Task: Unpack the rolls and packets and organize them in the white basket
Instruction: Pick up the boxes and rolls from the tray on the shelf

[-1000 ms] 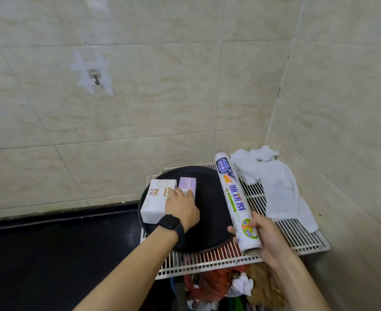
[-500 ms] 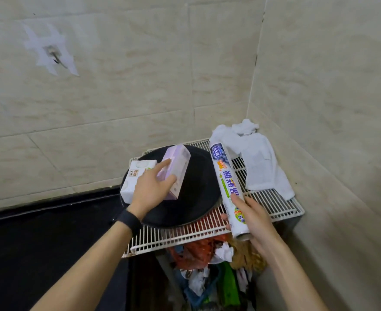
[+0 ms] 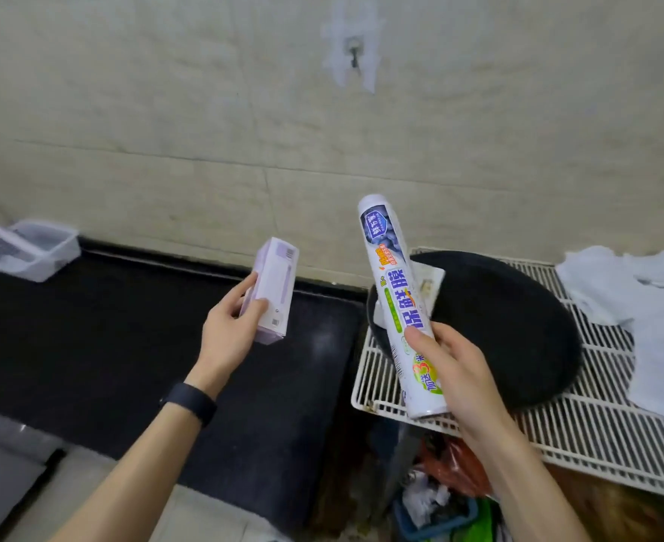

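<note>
Carrying both items toward the white basket (image 3: 29,250) in the upper left, the left hand (image 3: 230,334) is gripping the lilac box (image 3: 273,289) and the right hand (image 3: 453,365) is wrapping around the cling film roll (image 3: 395,295) at centre, so they should be lowered in side by side, lying flat.

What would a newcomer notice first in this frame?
The printed cling-film roll, held nearly upright in the right hand over the black pan. Then the lilac box in the left hand, above the dark counter; a white basket sits far left.
</note>
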A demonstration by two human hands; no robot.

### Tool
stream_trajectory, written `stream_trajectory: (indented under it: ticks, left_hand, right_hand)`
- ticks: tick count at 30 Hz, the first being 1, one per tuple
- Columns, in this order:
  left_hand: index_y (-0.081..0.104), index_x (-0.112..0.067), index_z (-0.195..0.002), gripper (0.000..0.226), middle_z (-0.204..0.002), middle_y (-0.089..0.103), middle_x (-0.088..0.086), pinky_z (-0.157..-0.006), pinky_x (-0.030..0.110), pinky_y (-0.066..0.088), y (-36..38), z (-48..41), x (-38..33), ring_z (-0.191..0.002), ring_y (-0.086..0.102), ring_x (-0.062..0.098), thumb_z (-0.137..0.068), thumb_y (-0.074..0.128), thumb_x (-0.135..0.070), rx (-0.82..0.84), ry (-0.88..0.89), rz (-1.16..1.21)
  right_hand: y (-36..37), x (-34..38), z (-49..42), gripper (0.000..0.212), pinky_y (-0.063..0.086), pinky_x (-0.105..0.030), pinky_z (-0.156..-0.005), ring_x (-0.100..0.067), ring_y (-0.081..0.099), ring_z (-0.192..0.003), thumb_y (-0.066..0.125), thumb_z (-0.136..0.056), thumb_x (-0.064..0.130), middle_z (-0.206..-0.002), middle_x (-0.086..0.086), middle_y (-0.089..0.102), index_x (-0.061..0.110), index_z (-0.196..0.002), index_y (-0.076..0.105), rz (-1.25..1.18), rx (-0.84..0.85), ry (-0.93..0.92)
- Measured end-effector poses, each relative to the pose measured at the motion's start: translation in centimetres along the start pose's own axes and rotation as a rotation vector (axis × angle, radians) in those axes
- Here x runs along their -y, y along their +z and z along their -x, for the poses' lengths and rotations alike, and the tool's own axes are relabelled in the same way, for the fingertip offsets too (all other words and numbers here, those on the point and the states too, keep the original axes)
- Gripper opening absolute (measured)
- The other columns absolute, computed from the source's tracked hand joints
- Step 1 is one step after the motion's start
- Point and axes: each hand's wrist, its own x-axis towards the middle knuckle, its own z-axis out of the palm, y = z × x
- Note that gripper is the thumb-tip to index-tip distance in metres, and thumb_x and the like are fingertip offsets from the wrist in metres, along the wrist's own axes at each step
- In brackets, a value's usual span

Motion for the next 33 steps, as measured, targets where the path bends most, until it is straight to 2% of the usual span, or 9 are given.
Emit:
stream_trajectory:
  ticks: [6, 7, 11, 13, 16, 20, 24, 29, 33]
  left_hand:
    - [0.057, -0.046, -0.132, 0.052, -0.125, 0.062, -0.028, -0.082, 0.008, 0.041, -8.3, -2.4, 8.2, -0.113, 0.058, -0.006, -0.080, 0.062, -0.040, -0.072, -0.097, -0.099]
    - [0.056, -0.043, -0.134, 0.053, -0.128, 0.060, -0.026, -0.084, 0.009, 0.040, -9.5, -2.9, 10.0, -0.115, 0.057, -0.003, -0.081, 0.062, -0.039, -0.065, -0.111, -0.152]
    - [0.049, -0.038, -0.143, 0.058, -0.135, 0.054, 0.001, -0.092, 0.029, 0.041, -12.9, -5.1, 17.4, -0.120, 0.054, 0.021, -0.087, 0.062, -0.036, 0.025, -0.187, -0.423]
    - [0.043, -0.037, -0.146, 0.060, -0.140, 0.047, 0.005, -0.094, 0.029, 0.039, -13.9, -6.0, 20.8, -0.121, 0.052, 0.024, -0.089, 0.061, -0.034, 0.084, -0.234, -0.486]
    - [0.039, -0.036, -0.148, 0.059, -0.143, 0.038, 0.007, -0.092, 0.024, 0.036, -14.8, -7.1, 24.4, -0.120, 0.052, 0.026, -0.092, 0.058, -0.034, 0.143, -0.288, -0.515]
    - [0.038, -0.034, -0.148, 0.060, -0.143, 0.036, 0.010, -0.098, 0.029, 0.040, -15.5, -8.7, 26.9, -0.120, 0.051, 0.031, -0.092, 0.059, -0.033, 0.206, -0.281, -0.573]
    - [0.036, -0.031, -0.149, 0.062, -0.145, 0.033, 0.012, -0.104, 0.039, 0.042, -15.9, -10.1, 28.7, -0.122, 0.049, 0.034, -0.092, 0.061, -0.034, 0.271, -0.263, -0.619]
    - [0.011, -0.042, -0.155, 0.073, -0.152, 0.017, 0.001, -0.096, 0.038, 0.046, -16.0, -9.6, 29.8, -0.123, 0.040, 0.029, -0.095, 0.053, -0.044, 0.320, -0.224, -0.711]
    - [0.001, -0.043, -0.154, 0.070, -0.163, -0.010, -0.010, -0.084, 0.039, 0.050, -16.1, -9.4, 29.7, -0.126, 0.035, 0.026, -0.099, 0.044, -0.047, 0.357, -0.164, -0.776]
  right_hand:
    - [11.4, -6.3, -2.8, 0.021, 0.058, -0.030, -0.066, -0.022, 0.076, -0.084, 0.076, -0.087, 0.026, -0.095, -0.004, 0.079, 0.014, -0.104, 0.073, 0.134, 0.149, 0.136]
    - [13.2, -7.9, -3.3, 0.021, 0.059, -0.035, -0.070, -0.024, 0.076, -0.086, 0.078, -0.086, 0.028, -0.095, -0.004, 0.079, 0.015, -0.102, 0.073, 0.175, 0.151, 0.163]
    - [19.6, -15.2, -5.0, 0.031, 0.059, -0.046, -0.081, -0.026, 0.076, -0.086, 0.081, -0.077, 0.038, -0.090, -0.003, 0.079, 0.014, -0.096, 0.074, 0.299, 0.111, 0.317]
    - [22.1, -18.8, -6.0, 0.030, 0.061, -0.045, -0.081, -0.018, 0.076, -0.082, 0.079, -0.078, 0.041, -0.089, 0.001, 0.079, 0.017, -0.095, 0.073, 0.401, 0.076, 0.377]
    - [25.3, -23.0, -7.5, 0.032, 0.058, -0.036, -0.078, -0.012, 0.072, -0.083, 0.073, -0.078, 0.048, -0.089, 0.012, 0.075, 0.024, -0.097, 0.068, 0.622, 0.010, 0.405]
    - [28.8, -26.9, -9.3, 0.033, 0.046, -0.029, -0.069, -0.016, 0.065, -0.083, 0.067, -0.079, 0.050, -0.093, 0.011, 0.072, 0.029, -0.104, 0.062, 0.805, -0.041, 0.385]
    - [31.3, -29.8, -10.6, 0.040, 0.049, -0.031, -0.074, -0.024, 0.066, -0.097, 0.069, -0.081, 0.045, -0.106, 0.003, 0.074, 0.022, -0.114, 0.063, 0.840, -0.043, 0.306]
    - [33.0, -32.1, -11.2, 0.050, 0.048, -0.035, -0.090, -0.030, 0.058, -0.110, 0.071, -0.084, 0.041, -0.122, -0.005, 0.065, 0.017, -0.126, 0.057, 0.922, -0.024, 0.298]
    - [33.6, -32.9, -11.3, 0.055, 0.047, -0.038, -0.092, -0.027, 0.051, -0.116, 0.069, -0.083, 0.048, -0.127, -0.004, 0.053, 0.021, -0.127, 0.051, 1.028, -0.056, 0.315]
